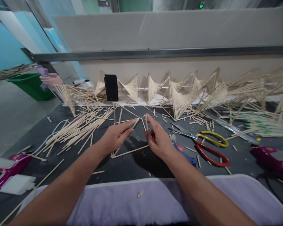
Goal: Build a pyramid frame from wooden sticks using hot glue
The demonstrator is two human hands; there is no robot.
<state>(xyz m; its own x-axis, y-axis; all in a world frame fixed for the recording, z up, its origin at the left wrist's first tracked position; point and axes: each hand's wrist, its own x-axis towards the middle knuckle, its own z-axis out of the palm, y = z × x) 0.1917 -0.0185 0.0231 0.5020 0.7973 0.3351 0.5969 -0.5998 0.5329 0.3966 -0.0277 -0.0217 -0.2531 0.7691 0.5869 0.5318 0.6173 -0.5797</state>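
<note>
My left hand [116,135] and my right hand [157,138] meet over the middle of the dark table [122,169]. Both pinch the top of a small frame of thin wooden sticks [132,150], whose triangular base rests on the table below them. The left fingers are pressed together on a stick at the frame's peak. The right thumb and fingers close on the sticks from the other side.
Loose sticks [77,130] lie in a pile at left. Finished fan-shaped stick frames [179,97] line the back wall beside a black phone [111,87]. Yellow and red scissors [209,146] and blue pliers [185,153] lie right. Purple glue guns [10,171] [272,158] sit at both edges.
</note>
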